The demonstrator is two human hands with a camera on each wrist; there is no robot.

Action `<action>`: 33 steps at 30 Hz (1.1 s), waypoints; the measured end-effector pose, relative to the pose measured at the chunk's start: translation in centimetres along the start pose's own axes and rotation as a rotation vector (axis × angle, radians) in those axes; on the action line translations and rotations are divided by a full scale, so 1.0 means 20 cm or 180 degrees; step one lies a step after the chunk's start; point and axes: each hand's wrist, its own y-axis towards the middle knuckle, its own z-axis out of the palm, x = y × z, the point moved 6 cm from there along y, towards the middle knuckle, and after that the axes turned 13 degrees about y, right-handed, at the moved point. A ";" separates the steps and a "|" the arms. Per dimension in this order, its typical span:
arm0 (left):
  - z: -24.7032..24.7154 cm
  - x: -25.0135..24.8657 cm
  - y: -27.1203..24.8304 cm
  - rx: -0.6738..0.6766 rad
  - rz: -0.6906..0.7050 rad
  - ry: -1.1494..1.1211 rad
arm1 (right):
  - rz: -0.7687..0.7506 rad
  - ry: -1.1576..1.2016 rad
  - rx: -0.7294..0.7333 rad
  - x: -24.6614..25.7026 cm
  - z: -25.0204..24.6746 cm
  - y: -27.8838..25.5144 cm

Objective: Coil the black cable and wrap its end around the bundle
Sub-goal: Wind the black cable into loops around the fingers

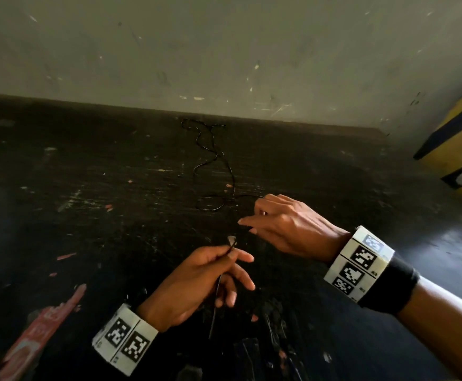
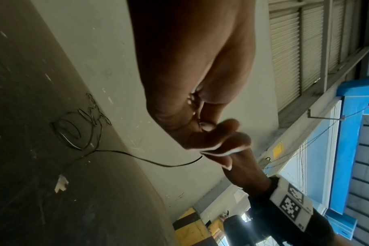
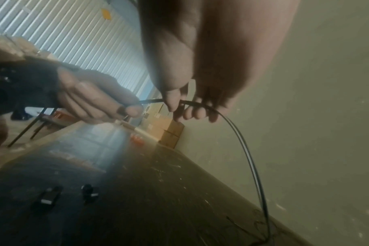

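Ahead of my hands, bare dark floor [image 1: 100,166], only the loose cable [image 1: 213,160], then the wall [image 1: 224,50].

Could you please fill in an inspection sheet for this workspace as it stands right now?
Surface: dark floor, scuffed and flecked with pale marks.
Job's things: black cable lies loose in bends toward the wall; no coil formed yet.
Clutter: red wrapper on the floor at near left; small scraps scattered about.
Grippers: left hand pinches the cable end; right hand has fingers curled around the cable further along.
Cables: only the black cable, running from both hands out across the floor.
Surroundings: pale scratched wall; yellow and black striped block at right.
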 end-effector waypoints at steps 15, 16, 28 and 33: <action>0.08 0.01 -0.02 0.0635 -0.0067 -0.0737 | 0.0198 0.0667 -0.0157 -0.03 0.04 -0.07; 0.09 0.02 -0.02 0.0633 -0.0066 -0.0736 | 0.0208 0.0677 -0.0156 -0.03 0.05 -0.07; 0.07 -0.03 0.03 0.0232 0.0282 -0.0771 | 0.0672 0.1115 -0.0264 -0.08 0.22 -0.06; -0.02 -0.11 0.11 -0.0224 0.0663 -0.0992 | 0.0972 0.1659 -0.0391 -0.03 0.35 -0.08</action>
